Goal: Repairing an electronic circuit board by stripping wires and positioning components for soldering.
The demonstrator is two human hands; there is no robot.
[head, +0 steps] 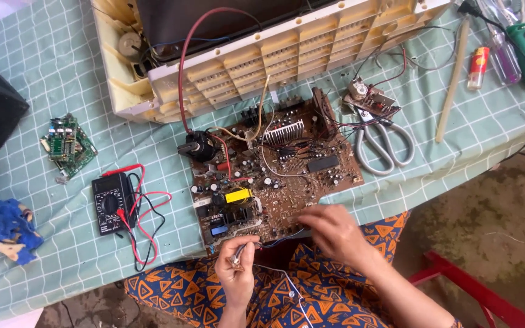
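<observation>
Two hands are seen at the near edge of a brown circuit board [274, 176] on the table [44, 255], the left hand [236, 267] clenched around a thin metal tool, the right hand [329, 229] resting open-fingered (a steadied board is best kept so).

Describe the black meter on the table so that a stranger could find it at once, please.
Start at the big brown circuit board in the middle of the green checked cloth. Look just left of it: the black meter lies flat there. Only it has a round dial and red and black leads coiled beside it.
</observation>
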